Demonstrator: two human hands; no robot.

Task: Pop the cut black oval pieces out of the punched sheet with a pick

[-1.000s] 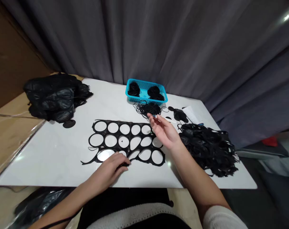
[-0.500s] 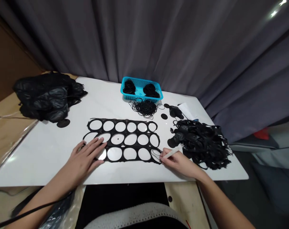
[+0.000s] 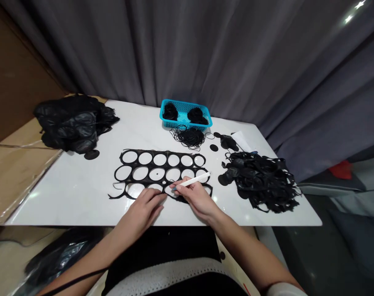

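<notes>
Left hand (image 3: 146, 204) on black sheet (image 3: 150, 166) (3 rows, round holes), grip unclear; right hand (image 3: 195, 195) pinching white tool (image 3: 199, 178).

Single head cam, wearer's viewpoint above the near edge of the white worktop (image 3: 79, 197), facing forward and down. Close in: left hand (image 3: 145, 205) and right hand (image 3: 199, 200) sit below frame centre. Far edge runs above mid-frame, grey curtain (image 3: 174, 49) behind.
</notes>
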